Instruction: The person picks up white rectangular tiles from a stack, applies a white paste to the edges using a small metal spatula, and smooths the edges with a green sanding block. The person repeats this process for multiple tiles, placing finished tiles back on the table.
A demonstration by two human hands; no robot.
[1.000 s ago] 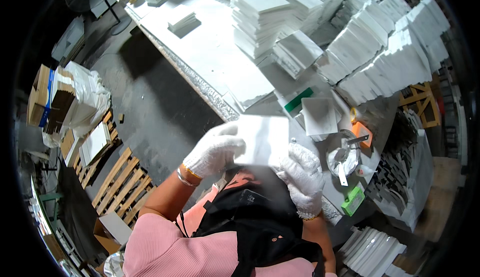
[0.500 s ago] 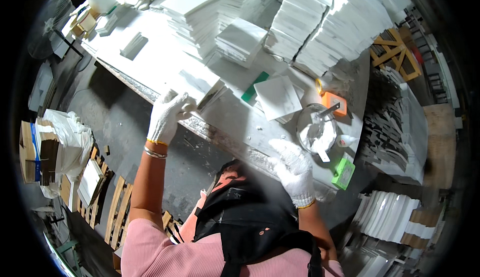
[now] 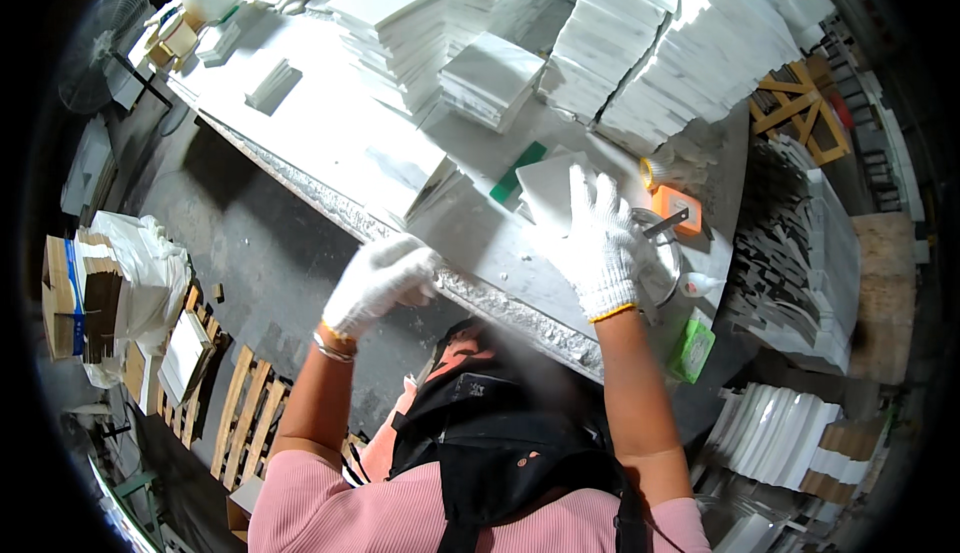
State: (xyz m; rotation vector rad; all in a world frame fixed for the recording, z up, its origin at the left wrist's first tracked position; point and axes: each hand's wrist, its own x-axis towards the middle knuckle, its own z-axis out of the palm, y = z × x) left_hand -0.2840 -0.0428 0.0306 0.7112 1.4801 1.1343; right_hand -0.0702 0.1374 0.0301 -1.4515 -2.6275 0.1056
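Landmark: green block (image 3: 518, 172), on the table (image 3: 470, 243).
Item: small tile pile (image 3: 548, 191), just right of the green block, at least one tile remaining.
Item: right gloved hand (image 3: 603, 243), over that pile; fingers straight and slightly spread (grip, if any, cannot be told).
Item: left gloved hand (image 3: 380, 283), nearer the person than the green block, by the table edge; fingers loosely bent, nothing seen in them.
Item: fanned tiles (image 3: 400, 175), left of the green block, already set down.
Item: low tile stack (image 3: 490, 78), beyond the green block, neatly piled.
Item: bowl (image 3: 658, 278), right of the green block.
Progress, as judged: partway; the small pile remains to be worked through, finished pieces cannot be distinguished.
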